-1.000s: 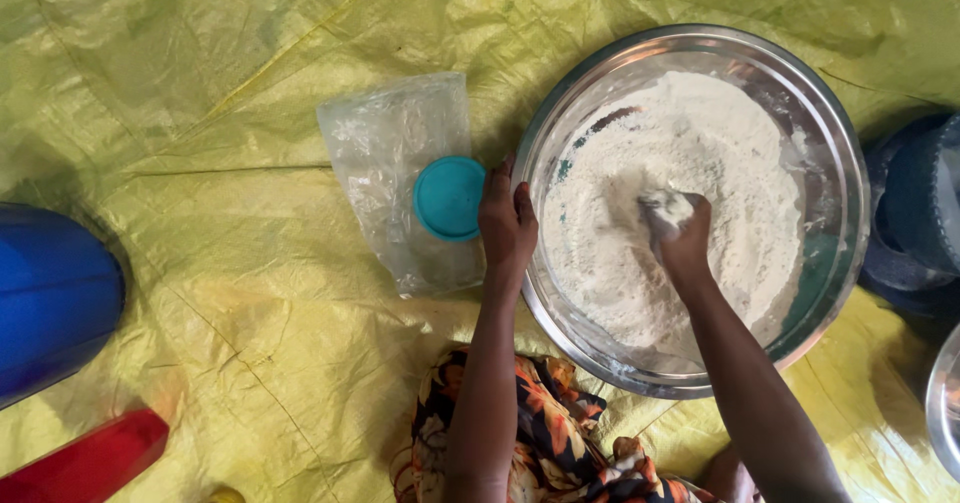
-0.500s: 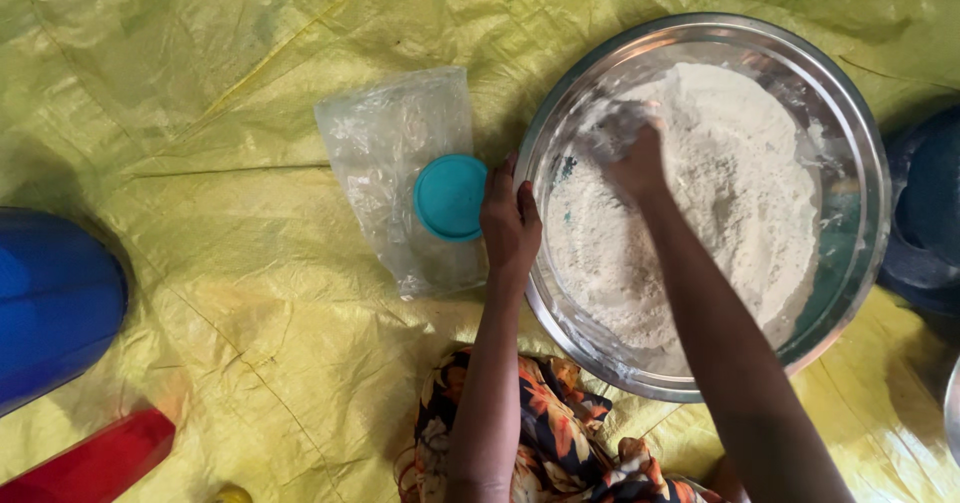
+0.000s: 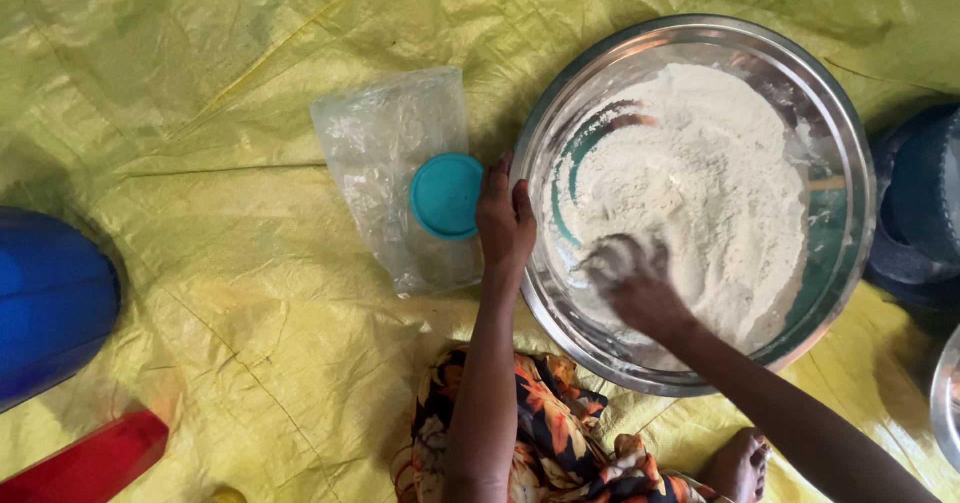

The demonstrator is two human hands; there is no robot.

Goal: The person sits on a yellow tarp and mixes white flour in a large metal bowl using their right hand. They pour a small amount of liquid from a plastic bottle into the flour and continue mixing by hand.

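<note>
Flour (image 3: pixel 700 183): your right hand (image 3: pixel 630 283) swept from bowl's (image 3: pixel 850 143) 10 o'clock to 7, fingers loosely curled, dusted, gripping nothing; left hand (image 3: pixel 503 218) fingers clamp rim at 9, unchanged.

Open yellow tarp (image 3: pixel 200 93) lies left; plastic bag (image 3: pixel 385 153) and teal lid (image 3: pixel 447 196) crowd the steel bowl's (image 3: pixel 850 143) left rim.

left hand (image 3: pixel 505 225) gripping bowl (image 3: pixel 850 153), right hand (image 3: pixel 632 281) in flour (image 3: pixel 700 178)
</note>
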